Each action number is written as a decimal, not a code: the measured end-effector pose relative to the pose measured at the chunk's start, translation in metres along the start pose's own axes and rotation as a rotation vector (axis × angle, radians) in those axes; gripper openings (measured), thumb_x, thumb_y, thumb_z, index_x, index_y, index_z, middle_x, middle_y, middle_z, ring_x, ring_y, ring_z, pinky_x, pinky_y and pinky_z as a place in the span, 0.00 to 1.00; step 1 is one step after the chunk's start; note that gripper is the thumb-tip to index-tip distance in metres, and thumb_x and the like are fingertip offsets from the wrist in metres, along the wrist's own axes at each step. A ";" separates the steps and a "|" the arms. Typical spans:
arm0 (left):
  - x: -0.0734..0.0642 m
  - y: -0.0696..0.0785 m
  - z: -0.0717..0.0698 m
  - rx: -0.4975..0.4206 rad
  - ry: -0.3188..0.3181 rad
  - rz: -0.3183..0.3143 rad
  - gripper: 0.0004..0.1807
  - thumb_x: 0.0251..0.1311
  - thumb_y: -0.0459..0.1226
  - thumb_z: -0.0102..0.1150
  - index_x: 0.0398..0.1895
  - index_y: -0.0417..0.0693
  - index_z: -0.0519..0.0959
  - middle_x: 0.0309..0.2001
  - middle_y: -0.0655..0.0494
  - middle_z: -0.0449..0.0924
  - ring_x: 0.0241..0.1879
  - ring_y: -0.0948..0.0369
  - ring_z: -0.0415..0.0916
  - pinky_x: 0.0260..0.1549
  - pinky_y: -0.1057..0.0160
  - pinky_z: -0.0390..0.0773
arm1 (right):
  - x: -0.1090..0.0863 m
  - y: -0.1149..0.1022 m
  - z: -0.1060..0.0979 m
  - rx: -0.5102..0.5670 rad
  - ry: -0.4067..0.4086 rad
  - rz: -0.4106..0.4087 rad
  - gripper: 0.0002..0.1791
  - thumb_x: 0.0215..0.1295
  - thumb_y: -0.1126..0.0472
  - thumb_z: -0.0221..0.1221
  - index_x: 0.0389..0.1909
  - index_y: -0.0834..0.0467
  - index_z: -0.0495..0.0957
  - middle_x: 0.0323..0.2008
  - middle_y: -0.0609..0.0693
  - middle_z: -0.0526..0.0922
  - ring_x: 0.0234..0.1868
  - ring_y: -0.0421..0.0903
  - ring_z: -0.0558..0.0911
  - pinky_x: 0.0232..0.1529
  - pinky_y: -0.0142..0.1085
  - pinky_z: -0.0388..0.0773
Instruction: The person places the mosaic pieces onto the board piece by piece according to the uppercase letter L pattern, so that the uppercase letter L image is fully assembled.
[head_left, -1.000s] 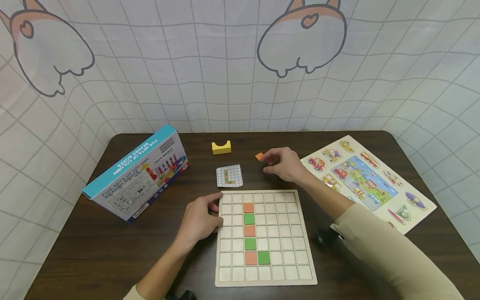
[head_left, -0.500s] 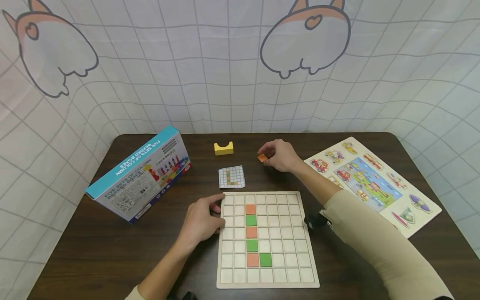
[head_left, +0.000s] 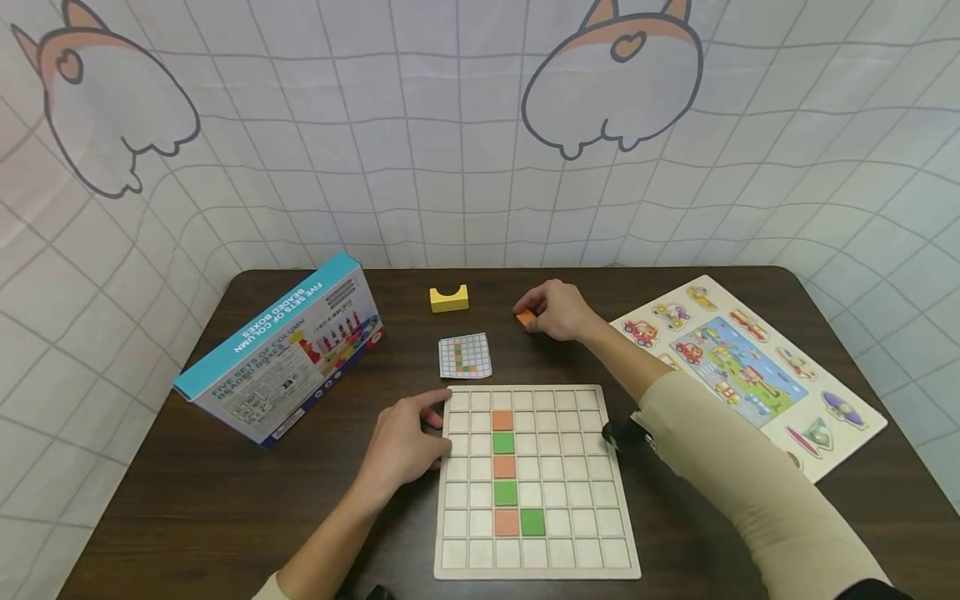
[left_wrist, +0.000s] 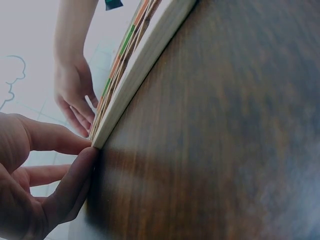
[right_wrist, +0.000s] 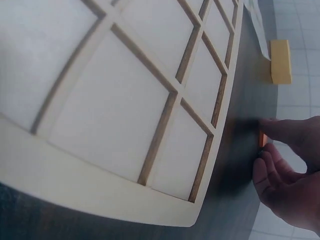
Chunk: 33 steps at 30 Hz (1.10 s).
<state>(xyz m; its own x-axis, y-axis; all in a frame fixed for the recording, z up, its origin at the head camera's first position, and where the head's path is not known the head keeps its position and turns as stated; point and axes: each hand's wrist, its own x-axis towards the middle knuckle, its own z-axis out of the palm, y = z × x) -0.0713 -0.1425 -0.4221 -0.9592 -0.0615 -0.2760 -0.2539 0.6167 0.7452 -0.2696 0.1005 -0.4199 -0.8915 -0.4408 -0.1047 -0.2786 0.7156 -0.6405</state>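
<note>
My right hand pinches a small orange square tile between thumb and fingers, low over the far part of the table. In the right wrist view the tile's edge shows between the fingertips. A pale wooden grid board lies flat in front of me. Orange and green tiles alternate down one column of it, with another green tile beside the lowest orange one. My left hand rests its fingertips against the board's left edge near the far corner, as the left wrist view also shows.
Beyond the board lies a small pattern card with a coloured grid. A yellow notched block stands farther back. A blue-and-white box is on the left, a picture puzzle board on the right. A tiled-print curtain hangs behind.
My right hand has moved slightly away from me and taken the orange tile between its fingertips. My left hand has stayed at the board's edge; the tiles on the board are unchanged.
</note>
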 end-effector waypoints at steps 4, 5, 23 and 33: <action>-0.001 0.000 0.000 -0.008 -0.003 -0.001 0.40 0.45 0.24 0.67 0.69 0.52 0.78 0.38 0.50 0.78 0.15 0.61 0.78 0.17 0.63 0.78 | 0.001 0.000 0.001 -0.017 0.000 -0.003 0.16 0.60 0.69 0.70 0.50 0.59 0.89 0.48 0.55 0.90 0.47 0.53 0.86 0.47 0.45 0.82; -0.001 0.000 0.000 -0.009 -0.003 0.000 0.40 0.45 0.24 0.67 0.69 0.52 0.79 0.38 0.50 0.78 0.15 0.61 0.78 0.17 0.63 0.78 | 0.002 0.000 0.001 -0.021 0.001 -0.006 0.16 0.61 0.69 0.70 0.50 0.59 0.89 0.48 0.55 0.90 0.46 0.53 0.86 0.47 0.45 0.82; 0.001 -0.001 0.001 -0.012 -0.002 0.005 0.40 0.45 0.24 0.67 0.69 0.52 0.79 0.37 0.51 0.78 0.15 0.60 0.78 0.17 0.62 0.78 | -0.003 -0.005 -0.004 -0.068 0.013 -0.032 0.12 0.60 0.67 0.70 0.46 0.62 0.88 0.45 0.56 0.90 0.44 0.52 0.87 0.50 0.47 0.82; 0.000 0.000 0.000 -0.011 -0.001 0.000 0.40 0.46 0.24 0.66 0.69 0.52 0.79 0.38 0.50 0.78 0.15 0.60 0.78 0.17 0.63 0.78 | -0.008 -0.007 -0.006 -0.075 0.024 -0.015 0.11 0.60 0.67 0.71 0.44 0.60 0.89 0.43 0.54 0.91 0.44 0.51 0.86 0.51 0.47 0.81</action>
<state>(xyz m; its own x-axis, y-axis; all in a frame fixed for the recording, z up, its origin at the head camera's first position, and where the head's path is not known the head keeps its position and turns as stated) -0.0714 -0.1422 -0.4223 -0.9591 -0.0606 -0.2764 -0.2551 0.6079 0.7519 -0.2630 0.1025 -0.4102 -0.8951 -0.4392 -0.0764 -0.3172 0.7479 -0.5831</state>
